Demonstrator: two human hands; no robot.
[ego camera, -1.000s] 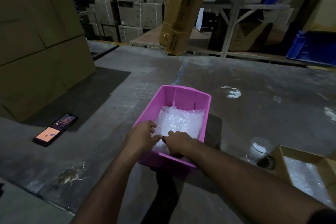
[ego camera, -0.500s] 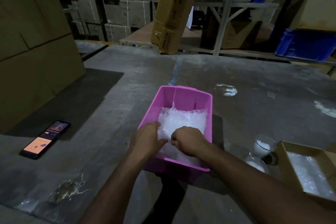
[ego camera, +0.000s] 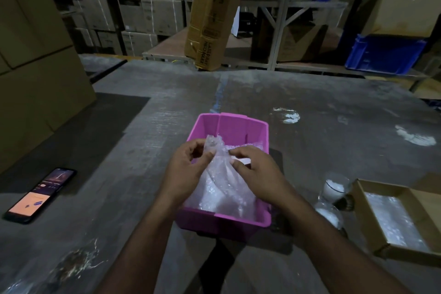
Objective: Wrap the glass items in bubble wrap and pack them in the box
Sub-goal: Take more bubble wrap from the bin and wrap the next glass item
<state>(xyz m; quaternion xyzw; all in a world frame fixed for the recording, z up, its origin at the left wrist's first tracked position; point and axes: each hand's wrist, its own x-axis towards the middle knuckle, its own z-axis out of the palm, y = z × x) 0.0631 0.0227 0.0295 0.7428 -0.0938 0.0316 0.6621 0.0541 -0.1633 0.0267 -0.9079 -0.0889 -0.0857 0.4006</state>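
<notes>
A pink plastic bin (ego camera: pixel 235 125) stands on the grey floor in front of me, with clear bubble wrap (ego camera: pixel 220 184) inside. My left hand (ego camera: pixel 185 169) and my right hand (ego camera: pixel 256 174) both pinch the sheet near its top and hold it raised above the bin. Two clear glasses (ego camera: pixel 334 188) stand on the floor to the right, one nearer glass (ego camera: pixel 330 216) just below the other. An open cardboard box (ego camera: pixel 358 194), lined with bubble wrap, sits at the far right.
A lit phone (ego camera: pixel 41 194) lies on the floor at the left. A large cardboard carton (ego camera: pixel 35 79) stands at the left. A tall carton (ego camera: pixel 214 14) leans at the back, before metal racking and a blue crate (ego camera: pixel 384 55).
Both hands were down in the bin on the bubble wrap. They have pinched the sheet and lifted it up above the bin. The camera has tilted slightly.
</notes>
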